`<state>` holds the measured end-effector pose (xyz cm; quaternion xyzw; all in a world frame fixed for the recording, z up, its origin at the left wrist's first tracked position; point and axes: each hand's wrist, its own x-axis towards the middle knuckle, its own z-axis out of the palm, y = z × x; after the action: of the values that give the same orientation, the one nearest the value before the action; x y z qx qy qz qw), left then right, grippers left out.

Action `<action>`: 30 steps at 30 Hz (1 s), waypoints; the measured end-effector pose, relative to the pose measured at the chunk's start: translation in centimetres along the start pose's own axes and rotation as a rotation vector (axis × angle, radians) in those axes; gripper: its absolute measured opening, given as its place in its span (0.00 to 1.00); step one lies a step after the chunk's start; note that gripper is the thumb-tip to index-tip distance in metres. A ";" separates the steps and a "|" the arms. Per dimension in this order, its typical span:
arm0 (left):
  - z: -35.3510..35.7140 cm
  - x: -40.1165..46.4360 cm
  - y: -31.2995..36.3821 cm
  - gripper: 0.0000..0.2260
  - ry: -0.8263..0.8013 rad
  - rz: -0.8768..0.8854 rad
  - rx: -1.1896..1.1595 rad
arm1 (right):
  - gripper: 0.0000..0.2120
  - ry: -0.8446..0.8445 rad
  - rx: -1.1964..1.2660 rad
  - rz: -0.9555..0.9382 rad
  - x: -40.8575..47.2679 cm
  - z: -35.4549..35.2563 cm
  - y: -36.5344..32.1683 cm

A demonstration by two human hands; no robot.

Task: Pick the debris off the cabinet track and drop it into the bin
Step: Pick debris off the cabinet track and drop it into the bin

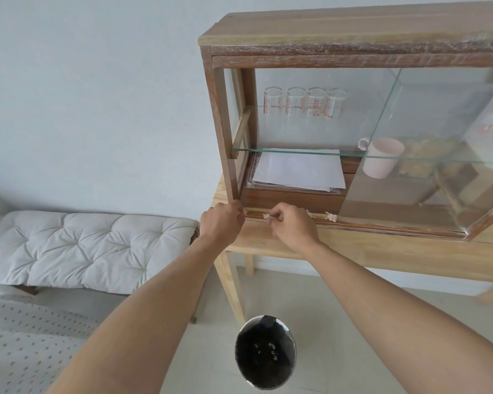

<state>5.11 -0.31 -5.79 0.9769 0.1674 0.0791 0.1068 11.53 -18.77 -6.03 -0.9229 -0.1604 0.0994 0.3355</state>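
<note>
A wooden cabinet with sliding glass doors stands on a light wooden table. Its bottom track (382, 224) runs along the front edge. Pale scraps of debris lie on the track, one (331, 216) at the edge of the glass door and a smaller one (309, 214) beside my right hand. My right hand (292, 226) is at the track, its fingertips pinched on a pale scrap (266, 216). At the track's left end is my left hand (222, 224), fingers curled; what it holds is hidden. A round bin (265, 352) with a black liner stands on the floor below.
The glass door (439, 155) is slid to the right, leaving the left half of the cabinet uncovered. Inside are several glasses (305, 105), a pink mug (382, 157) and papers (299, 170). A cushioned bench (83, 248) stands to the left. A table leg (232, 288) stands by the bin.
</note>
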 end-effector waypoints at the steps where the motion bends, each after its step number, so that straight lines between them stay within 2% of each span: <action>1: -0.1 -0.4 0.0 0.10 -0.002 0.007 -0.008 | 0.10 -0.002 0.011 0.001 -0.4 0.0 0.2; 9: -0.8 -5.1 -0.7 0.10 -0.024 0.018 -0.054 | 0.10 0.007 0.093 0.024 -5.2 0.3 0.8; 17: 0.3 -10.8 -1.5 0.11 -0.106 0.040 -0.101 | 0.06 -0.030 0.151 0.015 -11.1 1.8 2.2; 30: 9.7 -17.9 -2.0 0.10 -0.332 -0.014 -0.067 | 0.13 -0.236 0.051 0.226 -16.8 9.4 11.2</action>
<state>-10.38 -6.41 -17.70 0.9713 0.1515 -0.0784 0.1661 -4.27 -27.48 -19.15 -0.9083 -0.0913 0.2481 0.3241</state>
